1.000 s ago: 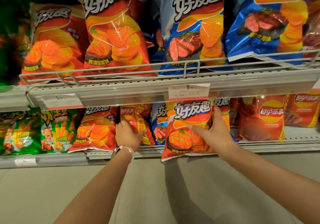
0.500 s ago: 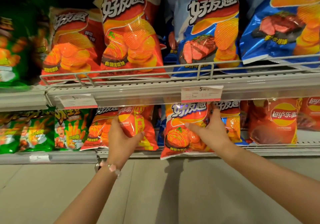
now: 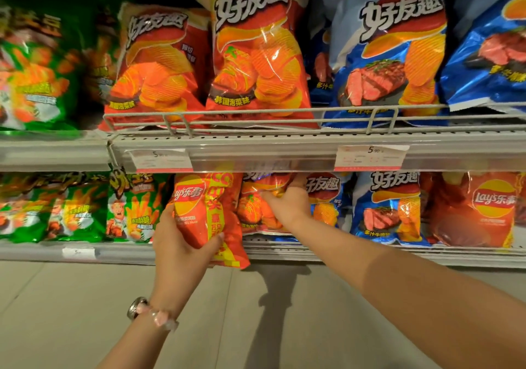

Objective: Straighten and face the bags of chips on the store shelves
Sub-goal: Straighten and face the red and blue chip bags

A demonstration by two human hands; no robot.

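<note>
My left hand (image 3: pixel 179 243) grips a red Lay's bag (image 3: pixel 205 212) by its lower left side; the bag hangs out past the front edge of the lower shelf (image 3: pixel 341 250). My right hand (image 3: pixel 287 203) reaches deeper into that shelf and holds an orange kimchi-flavour bag (image 3: pixel 256 206), which stands behind and to the right of the Lay's bag under the shelf lip. A blue steak-flavour bag (image 3: pixel 390 206) stands upright to the right of my right hand. More orange bags (image 3: pixel 256 55) and blue bags (image 3: pixel 390 55) face forward on the upper shelf.
Green snack bags (image 3: pixel 131 206) fill the lower shelf to the left. Dark red Lay's bags (image 3: pixel 481 209) stand at the right. A wire rail (image 3: pixel 284 111) fronts the upper shelf, with price tags (image 3: pixel 370 156) on its edge. Grey floor lies below.
My right hand has pushed the orange kimchi bag back into the lower shelf and to the left. My left hand has pulled the red Lay's bag forward and lower. The view has shifted left.
</note>
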